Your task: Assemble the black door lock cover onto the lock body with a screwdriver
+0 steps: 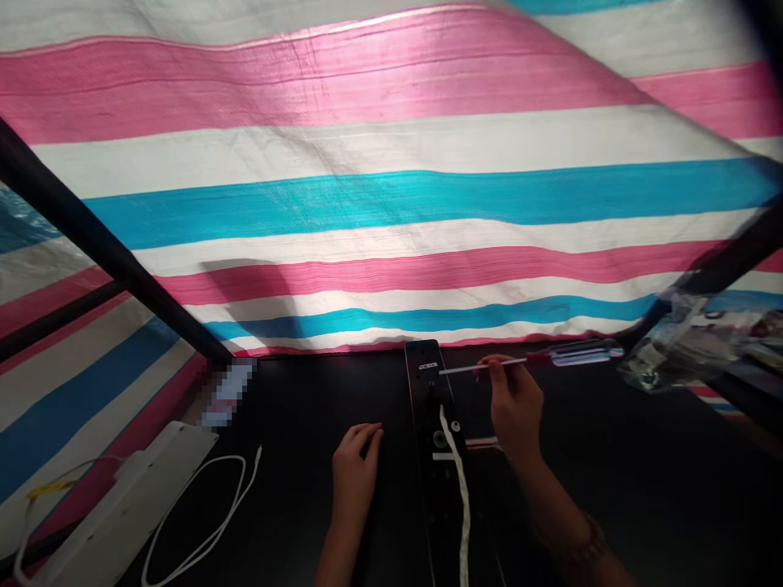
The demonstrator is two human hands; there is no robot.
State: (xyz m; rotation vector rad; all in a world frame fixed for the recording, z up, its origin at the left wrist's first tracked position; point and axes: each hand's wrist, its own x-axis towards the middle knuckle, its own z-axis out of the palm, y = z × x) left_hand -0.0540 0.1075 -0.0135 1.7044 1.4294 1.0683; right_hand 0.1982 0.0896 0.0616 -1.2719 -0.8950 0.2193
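Observation:
A long dark panel (422,356), with a small white label and round fittings, lies on the black table between my hands. My right hand (515,399) grips a screwdriver (538,357) by the front of its handle, which is clear with a red section. Its shaft points left, and the tip is over the panel near the label; whether it touches cannot be told. Along the panel runs a pale cable (462,481). My left hand (358,456) rests on the table left of the panel, apart from it, thumb and fingertips pinched together; anything between them is hidden.
A white power strip (134,497) and a looped white cable (214,534) lie at the left. At the right edge are clear plastic bags (679,338) of parts. Another slim object (483,443) lies beside the panel. Striped sheeting (391,196) on dark poles (110,244) encloses the table.

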